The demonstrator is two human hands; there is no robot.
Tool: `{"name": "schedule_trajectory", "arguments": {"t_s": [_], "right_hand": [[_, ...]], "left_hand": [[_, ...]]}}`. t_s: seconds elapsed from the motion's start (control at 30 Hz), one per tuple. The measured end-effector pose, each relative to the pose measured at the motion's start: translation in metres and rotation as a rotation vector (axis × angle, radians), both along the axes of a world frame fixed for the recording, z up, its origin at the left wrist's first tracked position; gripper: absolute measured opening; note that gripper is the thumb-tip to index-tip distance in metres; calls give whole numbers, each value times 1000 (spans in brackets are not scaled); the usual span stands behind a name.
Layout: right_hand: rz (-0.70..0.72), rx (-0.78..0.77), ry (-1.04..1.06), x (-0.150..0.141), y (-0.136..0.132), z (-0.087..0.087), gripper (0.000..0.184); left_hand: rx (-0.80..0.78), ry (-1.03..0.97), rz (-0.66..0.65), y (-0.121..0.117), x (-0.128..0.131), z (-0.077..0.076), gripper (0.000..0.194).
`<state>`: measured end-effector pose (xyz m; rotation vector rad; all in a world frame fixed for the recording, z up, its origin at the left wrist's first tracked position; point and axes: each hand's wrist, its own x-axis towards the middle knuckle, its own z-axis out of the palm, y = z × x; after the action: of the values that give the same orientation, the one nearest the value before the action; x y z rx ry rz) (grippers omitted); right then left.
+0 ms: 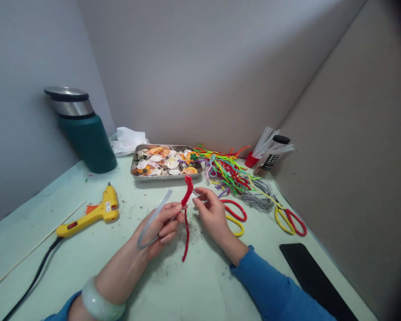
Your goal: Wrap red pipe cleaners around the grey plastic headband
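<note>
Left fingers [169, 211] pinch the red stem [187, 191], which might slip or unwind should they slacken; right fingers [207, 194] just beside, cannot tell whether gripping.

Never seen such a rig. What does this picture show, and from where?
There is no robot: a camera worn on a person's head looks forward and down at their two bare hands. The left hand holds a red fuzzy stem, coiled at the top, and a bent translucent strip. The right hand is close beside, seemingly pinching a thin piece too small to identify. On the table lie a yellow glue gun, a tray of shells, and coloured fuzzy stems.
</note>
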<state>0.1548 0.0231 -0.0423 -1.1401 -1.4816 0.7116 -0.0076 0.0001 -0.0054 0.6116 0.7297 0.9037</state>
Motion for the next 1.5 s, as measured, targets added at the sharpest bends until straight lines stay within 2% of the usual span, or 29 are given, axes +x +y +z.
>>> {"name": "schedule_trajectory", "arguments": {"t_s": [0.23,0.4,0.6,0.7,0.9,1.1,1.2,1.37,1.5], "right_hand": [[277,-29,68,-3,-9,10,10],[238,-99,125,-6,-15,18,8],[276,-158,295,-7,-17,17,11],[310,-160,311,-6,-18,17,10],[331,-64,177,-4,-19,21,8],[341,-75,143,-1,-19,19,8],[327,-96,149,-1,-18,16,9],[272,-139,214,-2,-16,14,10],[258,-146,201,-3,-16,17,11]], "left_hand": [[186,366,138,-1,6,-1,20],[361,482,229,-1,10,-3,18],[417,463,285,-2,10,-2,17],[388,456,279,-3,10,0,19],[256,404,252,-5,12,5,27],[77,162,163,-4,10,0,21],[36,82,114,-2,6,-3,17],[-3,91,53,-1,3,0,17],[17,124,93,-2,4,2,20]]}}
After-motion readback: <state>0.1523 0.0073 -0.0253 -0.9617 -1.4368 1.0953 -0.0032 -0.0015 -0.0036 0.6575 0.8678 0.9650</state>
